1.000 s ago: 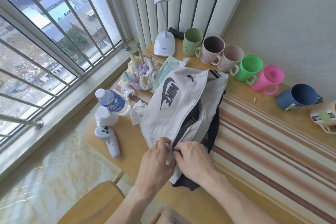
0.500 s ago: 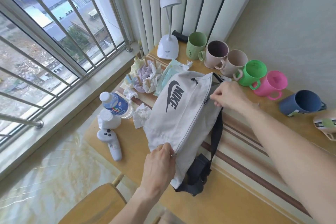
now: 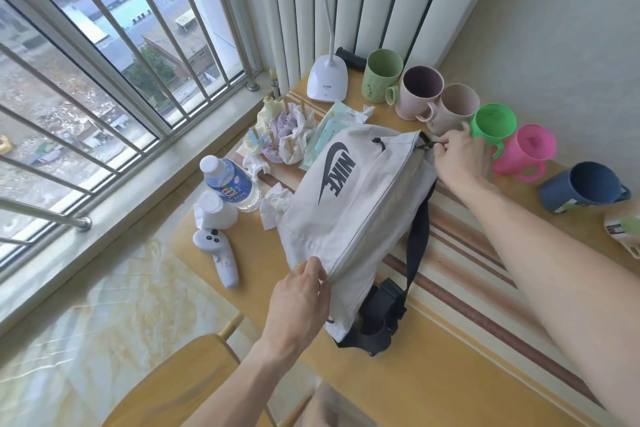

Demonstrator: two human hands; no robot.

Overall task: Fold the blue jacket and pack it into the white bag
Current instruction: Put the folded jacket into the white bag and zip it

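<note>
The white bag, with a dark logo and a black strap, lies on the striped table. Its long zip runs shut from the near corner to the far corner. My left hand pinches the bag's near corner. My right hand holds the zip pull at the far corner, beside the mugs. No blue jacket shows anywhere; whatever is inside the bag is hidden.
A row of mugs lines the back wall, next to a white desk lamp. Left of the bag are a water bottle, a white controller, tissues and crumpled cloths. A wooden chair stands below.
My right hand has drawn the zip pull from the near corner along the bag to the far corner, shutting the zip. My left hand has kept hold of the near corner.
</note>
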